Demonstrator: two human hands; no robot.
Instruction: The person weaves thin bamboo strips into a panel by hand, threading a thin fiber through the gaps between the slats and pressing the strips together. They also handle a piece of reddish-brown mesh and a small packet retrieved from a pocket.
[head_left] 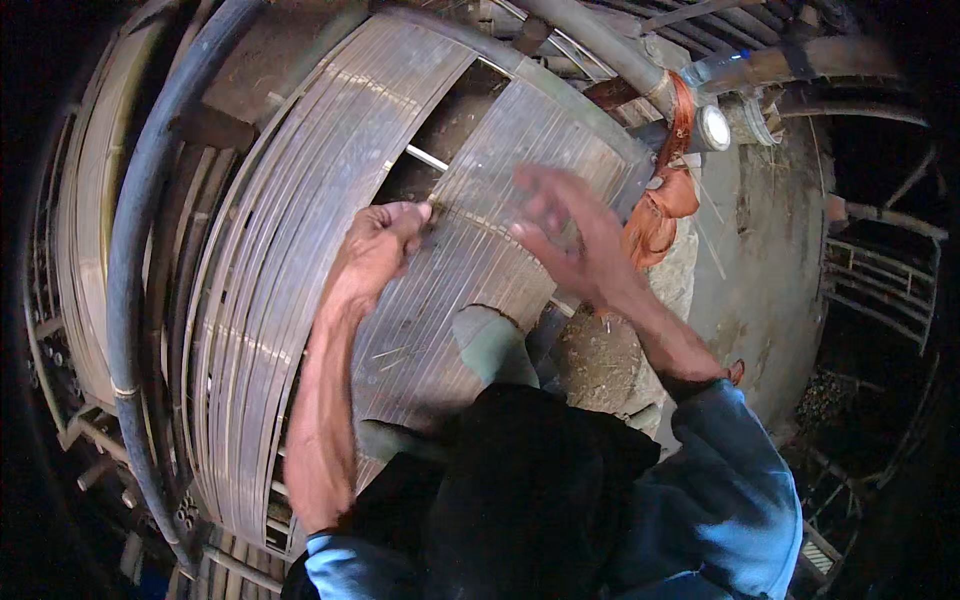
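Observation:
Over a platform of narrow bamboo slats (pixel 300 200), my left hand (pixel 380 248) is closed in a pinch, with thumb and fingertips together. It is beside the gap between two slatted sections, where a pale crosspiece (pixel 427 157) shows. Whatever lies between those fingertips is too small to make out. To the right, my right hand (pixel 580 235) is raised above the right slatted section (pixel 530 130). Its fingers are apart and smeared by motion, and I see nothing in them. A grey-green sock-like covering (pixel 490 343) shows on a foot resting on the slats.
An orange-red bundle of cord or cloth (pixel 665 210) hangs from a pole at the platform's right corner, near a white round-ended container (pixel 713 128). Grey concrete floor (pixel 760 260) extends on the right. A thick bluish pole (pixel 150 200) runs along the left, with bamboo railings beyond.

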